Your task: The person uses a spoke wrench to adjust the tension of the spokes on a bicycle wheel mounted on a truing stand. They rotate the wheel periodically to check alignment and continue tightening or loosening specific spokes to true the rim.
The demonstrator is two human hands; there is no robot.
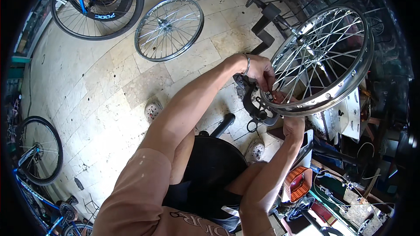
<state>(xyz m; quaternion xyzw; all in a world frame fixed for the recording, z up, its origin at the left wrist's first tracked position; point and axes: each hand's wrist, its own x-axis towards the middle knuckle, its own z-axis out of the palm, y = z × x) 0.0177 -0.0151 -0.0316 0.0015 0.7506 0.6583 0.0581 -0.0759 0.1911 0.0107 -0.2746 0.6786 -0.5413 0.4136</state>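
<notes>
Shiny spoked wheel sits right of frame, probably propped by that dark metal stand so both hands stay free, left hand pinched narrow at its near edge, right hand partly hidden there, grip can't tell.

Strong light falls on the floor to the left of the mounted wheel, bleaching the tiles farther down-left of it almost to white. Glare streaks the wheel's metal rim. Right of the wheel, the clutter sinks into dimness and loses detail. Below-left of it, the black seat shows little shading. Focus looks fairly crisp around the wheel; well away from it, straight lines bow and the corners go black.
</notes>
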